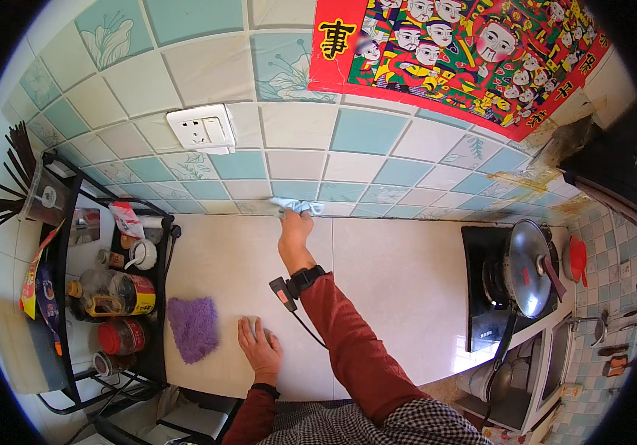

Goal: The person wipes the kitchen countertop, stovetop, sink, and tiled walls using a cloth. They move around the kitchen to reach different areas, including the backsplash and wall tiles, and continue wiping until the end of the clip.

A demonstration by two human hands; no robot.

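My right hand (295,229) reaches to the back of the counter and holds a light blue cloth (296,205) against the lowest row of wall tiles. A dark strap with a small device and a cable is on that wrist. My left hand (261,347) rests palm down on the pale countertop (396,289) near its front edge, with no object seen in it. A fluffy purple cloth (193,329) lies flat to the left of my left hand, apart from it.
A black rack (165,267) at the left holds an oil bottle (112,293), a red-lidded jar (122,336) and other containers. A lidded pan (528,268) stands on the black gas stove (477,328) at the right. A wall socket (200,128) is above the counter.
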